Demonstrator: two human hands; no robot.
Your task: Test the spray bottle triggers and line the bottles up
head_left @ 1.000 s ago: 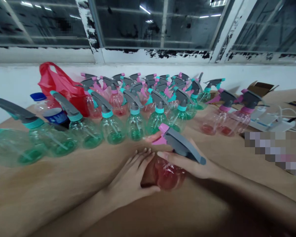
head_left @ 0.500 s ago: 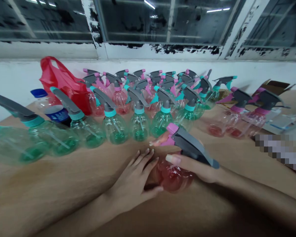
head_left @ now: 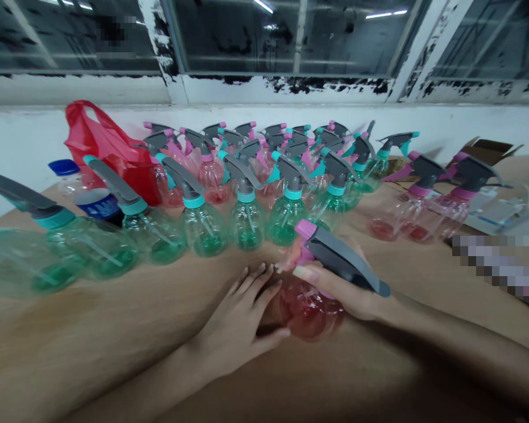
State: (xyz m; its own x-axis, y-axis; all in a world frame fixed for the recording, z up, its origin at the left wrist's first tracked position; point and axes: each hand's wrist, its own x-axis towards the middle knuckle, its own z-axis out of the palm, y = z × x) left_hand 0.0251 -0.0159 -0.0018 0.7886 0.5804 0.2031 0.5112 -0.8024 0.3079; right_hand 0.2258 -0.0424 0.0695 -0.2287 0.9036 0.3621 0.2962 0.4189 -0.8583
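A pink-tinted spray bottle with a grey and pink trigger head stands upright on the table in front of me. My right hand is closed around its neck, just under the head, and the fingertips on the far side reach the pink trigger. My left hand lies flat and open on the tabletop, left of the bottle. Its thumb tip is close to the bottle's base; whether it touches, I cannot tell. Beyond my hands, a green spray bottle stands in a row of similar green ones.
Several pink and green spray bottles crowd the back by the wall. A red plastic bag and a blue-capped drink bottle stand at the left rear. Two pink spray bottles and an open cardboard box are on the right.
My right hand's fingers have drawn in closer around the neck and trigger of the pink spray bottle. My left hand stays in place. The view has shifted slightly.
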